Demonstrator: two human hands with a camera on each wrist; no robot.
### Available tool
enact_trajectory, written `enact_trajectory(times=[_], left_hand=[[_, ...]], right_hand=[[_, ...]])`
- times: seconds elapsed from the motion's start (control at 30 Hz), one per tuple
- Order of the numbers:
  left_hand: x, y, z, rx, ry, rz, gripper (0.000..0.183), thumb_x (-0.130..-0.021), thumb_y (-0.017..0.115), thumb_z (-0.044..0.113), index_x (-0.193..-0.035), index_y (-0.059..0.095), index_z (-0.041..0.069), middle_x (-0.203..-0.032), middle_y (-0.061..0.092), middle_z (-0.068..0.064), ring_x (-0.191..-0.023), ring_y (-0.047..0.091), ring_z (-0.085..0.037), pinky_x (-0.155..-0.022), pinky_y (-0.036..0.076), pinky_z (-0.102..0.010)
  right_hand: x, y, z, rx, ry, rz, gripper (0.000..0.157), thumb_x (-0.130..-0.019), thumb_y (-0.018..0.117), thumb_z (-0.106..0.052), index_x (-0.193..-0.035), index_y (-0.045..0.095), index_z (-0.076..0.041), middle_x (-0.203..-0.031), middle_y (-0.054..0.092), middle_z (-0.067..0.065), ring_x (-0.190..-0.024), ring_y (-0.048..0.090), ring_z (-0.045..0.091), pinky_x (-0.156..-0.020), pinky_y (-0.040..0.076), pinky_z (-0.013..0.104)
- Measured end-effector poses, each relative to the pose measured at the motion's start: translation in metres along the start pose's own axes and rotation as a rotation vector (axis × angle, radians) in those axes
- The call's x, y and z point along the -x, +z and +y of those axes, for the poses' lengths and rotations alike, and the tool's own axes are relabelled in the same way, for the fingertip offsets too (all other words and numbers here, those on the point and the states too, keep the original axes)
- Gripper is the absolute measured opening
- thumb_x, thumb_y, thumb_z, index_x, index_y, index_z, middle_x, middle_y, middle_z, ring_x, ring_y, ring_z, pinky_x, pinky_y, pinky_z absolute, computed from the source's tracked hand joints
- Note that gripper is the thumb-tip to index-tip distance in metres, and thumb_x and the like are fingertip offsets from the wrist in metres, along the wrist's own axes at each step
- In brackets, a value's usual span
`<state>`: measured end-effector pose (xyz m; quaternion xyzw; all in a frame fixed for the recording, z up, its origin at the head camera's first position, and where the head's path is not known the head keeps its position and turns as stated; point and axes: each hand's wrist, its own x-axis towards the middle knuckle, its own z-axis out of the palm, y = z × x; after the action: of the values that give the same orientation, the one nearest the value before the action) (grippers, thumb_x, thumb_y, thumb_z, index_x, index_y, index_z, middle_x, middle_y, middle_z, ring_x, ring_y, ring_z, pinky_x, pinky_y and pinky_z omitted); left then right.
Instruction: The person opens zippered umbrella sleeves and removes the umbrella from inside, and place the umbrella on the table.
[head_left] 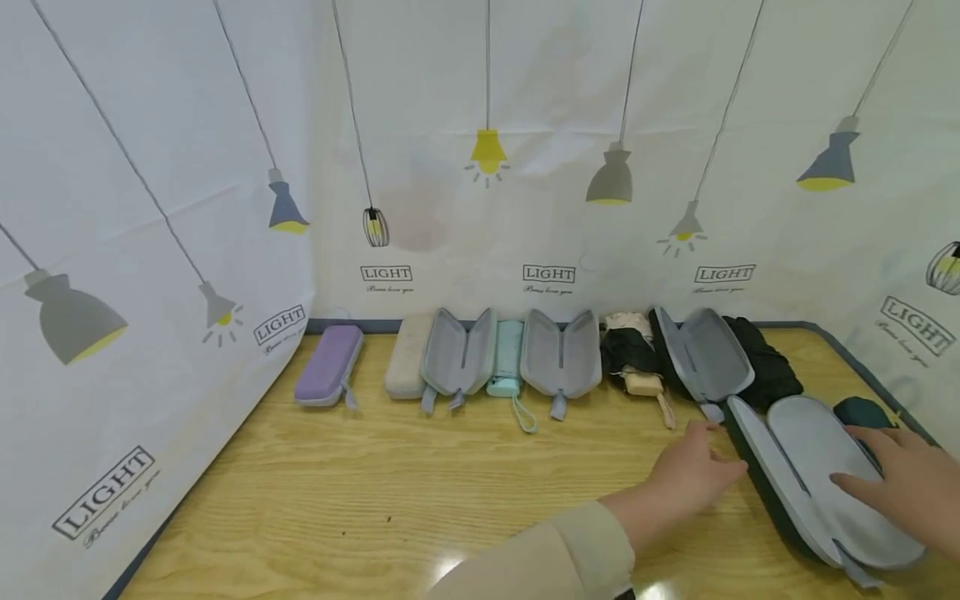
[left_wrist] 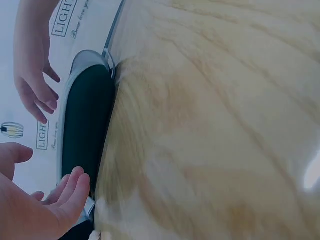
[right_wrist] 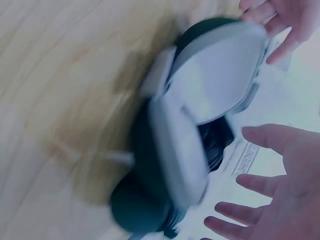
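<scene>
A person's left grip point(head_left: 686, 475) and right grip point(head_left: 915, 483), both released, flank an unfolded dark-green case point(head_left: 832, 518) (grey inside). It lies at four o'clock on the wooden surface point(head_left: 337, 500) in the head view.

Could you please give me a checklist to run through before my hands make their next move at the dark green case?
1. Dark green case opened out: ok; both grey-lined halves show.
2. Grip on the case: not ok; the left hand and right hand have extended fingers, neither closed round it.
3. Left-hand contact: cannot tell; its fingers are close to the case's edge.
4. Grey tab free: ok; it sticks out at the case's near end.
5. Dark green bundle out of the case: ok; it lies outside, beside it.
</scene>
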<state>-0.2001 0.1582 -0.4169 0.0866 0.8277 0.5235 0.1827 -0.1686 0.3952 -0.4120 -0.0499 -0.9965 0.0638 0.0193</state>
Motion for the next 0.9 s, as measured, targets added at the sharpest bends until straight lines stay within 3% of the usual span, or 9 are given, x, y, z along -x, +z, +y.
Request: enact_trajectory(times=[0.27, 0.63, 0.9], left_hand=[[0.003, -0.04, -0.007, -0.015, 0.1, -0.011, 0.042, -0.092, 0.067, 0.027, -0.131, 0.052, 0.026, -0.088, 0.059, 0.012, -0.065, 0.055, -0.007, -0.058, 0.046, -0.027], [0.015, -0.099, -0.017, 0.015, 0.063, 0.006, 0.04, -0.094, 0.064, 0.029, -0.132, 0.053, 0.032, -0.102, 0.06, 0.012, -0.055, 0.046, -0.013, -0.05, 0.039, -0.03], [0.024, -0.145, -0.03, -0.038, 0.14, 0.027, 0.032, -0.096, 0.059, 0.032, -0.128, 0.057, 0.029, -0.11, 0.06, 0.009, -0.09, 0.059, -0.011, -0.066, 0.049, -0.033]], right_hand=[[-0.009, -0.021, -0.056, -0.099, -0.119, -0.051, 0.073, -0.087, 0.07, -0.042, -0.128, 0.048, 0.015, -0.121, 0.039, 0.045, -0.106, 0.04, 0.062, -0.08, 0.038, 0.07], [-0.014, -0.027, -0.133, -0.254, -0.283, 0.015, 0.062, -0.092, 0.066, -0.036, -0.133, 0.05, 0.007, -0.13, 0.044, 0.036, -0.115, 0.043, 0.056, -0.086, 0.04, 0.068], [-0.019, -0.016, -0.186, -0.343, -0.333, 0.026, 0.053, -0.092, 0.067, -0.032, -0.132, 0.056, 0.001, -0.129, 0.052, 0.026, -0.117, 0.048, 0.048, -0.089, 0.042, 0.063]])
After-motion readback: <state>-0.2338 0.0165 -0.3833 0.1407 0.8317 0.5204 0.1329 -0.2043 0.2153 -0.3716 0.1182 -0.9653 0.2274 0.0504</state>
